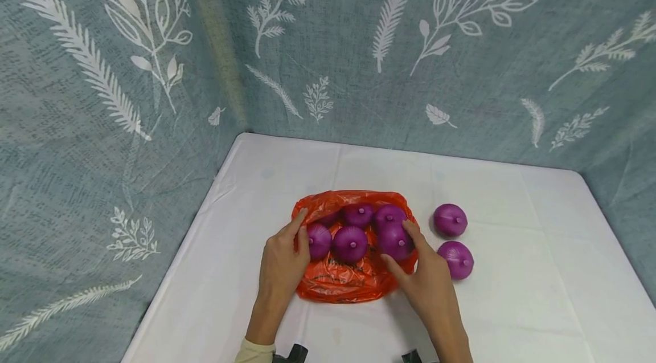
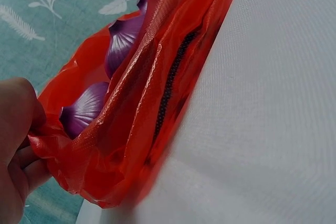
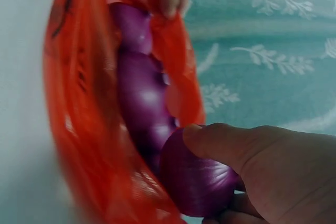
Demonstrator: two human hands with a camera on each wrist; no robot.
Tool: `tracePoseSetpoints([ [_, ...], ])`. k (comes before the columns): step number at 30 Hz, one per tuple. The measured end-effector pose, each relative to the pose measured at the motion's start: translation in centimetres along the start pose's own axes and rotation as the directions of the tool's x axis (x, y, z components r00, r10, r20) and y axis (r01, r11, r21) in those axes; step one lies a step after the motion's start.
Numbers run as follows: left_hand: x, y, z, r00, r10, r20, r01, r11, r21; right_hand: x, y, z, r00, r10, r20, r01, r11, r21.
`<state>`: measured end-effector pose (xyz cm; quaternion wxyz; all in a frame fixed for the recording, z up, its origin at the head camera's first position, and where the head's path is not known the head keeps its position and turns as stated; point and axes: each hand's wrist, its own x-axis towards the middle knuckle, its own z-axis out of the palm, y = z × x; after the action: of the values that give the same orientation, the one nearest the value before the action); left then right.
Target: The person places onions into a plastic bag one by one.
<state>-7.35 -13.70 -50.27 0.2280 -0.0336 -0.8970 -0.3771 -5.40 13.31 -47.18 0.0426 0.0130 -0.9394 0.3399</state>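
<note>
An open red plastic bag (image 1: 338, 289) lies on the table with several shiny purple onions (image 1: 350, 244) in its mouth. My left hand (image 1: 285, 257) pinches the bag's left rim, and in the left wrist view its fingers fold round the thin plastic. At the right side of the mouth, my right hand (image 1: 427, 272) grips one purple onion (image 1: 395, 242) between thumb and fingers. This held onion (image 3: 197, 177) is at the bag's edge in the right wrist view, beside the other onions. Its underside is hidden.
Two more purple onions, one farther back (image 1: 450, 220) and one nearer (image 1: 456, 260), sit on the white tablecloth (image 1: 533, 272) just right of the bag. A blue-green leaf-patterned curtain (image 1: 348, 101) hangs behind the table and along its sides.
</note>
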Motion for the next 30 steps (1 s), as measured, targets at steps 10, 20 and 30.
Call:
tracePoseSetpoints([
  [10,-0.1,0.0,0.0,1.000,-0.002,0.003,0.002,1.000,0.000,-0.5,0.1,1.9,0.999,-0.030,-0.026,0.029,0.999,-0.021],
  [20,0.0,0.0,-0.1,1.000,-0.004,-0.002,0.004,1.000,-0.011,-0.6,0.3,2.9,0.998,-0.053,-0.045,0.052,0.998,-0.026],
  [30,-0.1,-0.1,0.0,1.000,-0.003,-0.004,0.003,1.000,-0.014,-0.4,0.3,3.5,0.998,-0.049,-0.038,0.047,0.998,-0.050],
])
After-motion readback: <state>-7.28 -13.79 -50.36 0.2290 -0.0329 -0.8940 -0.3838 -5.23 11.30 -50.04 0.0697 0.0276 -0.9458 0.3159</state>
